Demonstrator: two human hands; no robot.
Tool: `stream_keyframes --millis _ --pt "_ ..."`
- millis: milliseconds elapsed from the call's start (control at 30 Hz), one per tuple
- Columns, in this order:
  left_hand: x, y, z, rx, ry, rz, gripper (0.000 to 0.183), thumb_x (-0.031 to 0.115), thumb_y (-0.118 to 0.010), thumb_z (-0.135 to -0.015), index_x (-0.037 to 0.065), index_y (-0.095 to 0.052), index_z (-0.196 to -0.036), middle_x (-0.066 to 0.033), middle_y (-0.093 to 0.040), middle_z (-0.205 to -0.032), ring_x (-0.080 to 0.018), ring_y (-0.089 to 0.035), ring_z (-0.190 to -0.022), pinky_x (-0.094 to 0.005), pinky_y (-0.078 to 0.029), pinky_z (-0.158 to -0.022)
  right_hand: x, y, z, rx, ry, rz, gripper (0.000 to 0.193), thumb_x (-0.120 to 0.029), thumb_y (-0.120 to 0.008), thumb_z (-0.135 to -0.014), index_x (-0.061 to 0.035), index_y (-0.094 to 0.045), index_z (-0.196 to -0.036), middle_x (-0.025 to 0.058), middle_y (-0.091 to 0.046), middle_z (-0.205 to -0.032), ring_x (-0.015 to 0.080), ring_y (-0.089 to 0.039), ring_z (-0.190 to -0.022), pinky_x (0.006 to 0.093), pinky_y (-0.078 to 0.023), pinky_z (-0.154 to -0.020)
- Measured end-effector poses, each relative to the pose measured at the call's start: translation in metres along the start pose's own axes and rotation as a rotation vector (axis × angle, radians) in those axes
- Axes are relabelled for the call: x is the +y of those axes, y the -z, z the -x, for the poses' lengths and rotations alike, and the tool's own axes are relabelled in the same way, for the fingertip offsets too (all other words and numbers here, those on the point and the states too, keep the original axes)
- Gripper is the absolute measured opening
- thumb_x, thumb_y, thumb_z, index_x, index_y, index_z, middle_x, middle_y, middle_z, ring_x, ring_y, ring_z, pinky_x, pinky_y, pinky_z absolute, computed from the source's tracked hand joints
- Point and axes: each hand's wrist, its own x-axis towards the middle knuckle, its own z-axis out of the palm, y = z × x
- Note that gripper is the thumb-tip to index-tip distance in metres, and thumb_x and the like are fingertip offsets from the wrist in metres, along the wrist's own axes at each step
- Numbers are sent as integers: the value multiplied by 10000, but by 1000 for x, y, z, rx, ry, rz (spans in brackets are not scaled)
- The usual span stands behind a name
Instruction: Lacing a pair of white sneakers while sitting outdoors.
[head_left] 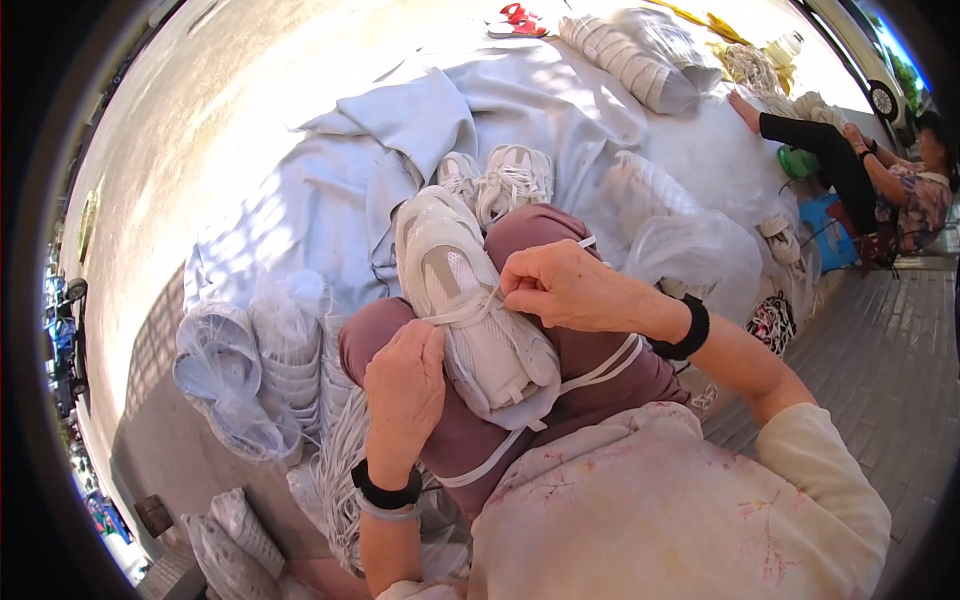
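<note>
A white sneaker (500,365) lies lengthwise across my lap, over the mauve trousers (380,330). A flat white shoelace (462,310) runs over its upper between my hands. My left hand (405,385) is closed in a pinch at the left end of the lace, beside the shoe. On the other side, my right hand (560,285) pinches the lace, its thumb and fingers pressed together. The exact fingertip grip of my left hand is partly hidden. Just beyond my knees stand more white sneakers (513,185), laced.
At the left are plastic-wrapped stacks of white shoe parts (215,365) and a bundle of white laces (345,480). Pale cloth (400,130) covers the ground ahead. Clear plastic bags (695,255) lie at the right. Another person (890,190) sits at the far right.
</note>
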Motion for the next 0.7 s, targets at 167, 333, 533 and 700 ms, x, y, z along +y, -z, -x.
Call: stream_keyframes --millis 167,333,533,700 --pt "1 -3 7 79 145 140 142 127 -614 -906 -4 -576 -865 -137 -601 -764 -283 -577 -671 -368 -461 -624 6 -17 9 169 20 -44 132 -99 -574 -834 20 -583 -780 170 -607 -757 350 -601 -733 413 -472 -655" --pt "7 -8 15 242 24 22 136 115 -644 -896 -10 -592 -890 -113 -607 -749 -221 -602 -653 -329 -472 -623 8 -29 6 219 80 -27 136 -107 -562 -852 0 -550 -769 147 -562 -727 356 -581 -731 443 -459 -660" --pt "43 -11 22 238 1 -49 329 52 -634 -868 8 -529 -1177 -189 -564 -1167 -345 -603 -935 -404 -496 -774 7 -23 24 216 113 287 117 -106 -586 -857 8 -562 -872 134 -566 -821 319 -626 -759 381 -513 -629" --pt "46 -16 45 257 -138 -464 484 258 -561 -902 -80 -517 -1246 -247 -568 -1220 -390 -534 -1157 -457 -404 -1022 -5 -36 3 73 134 410 148 -79 -573 -797 41 -557 -882 178 -597 -857 368 -653 -698 434 -539 -596"
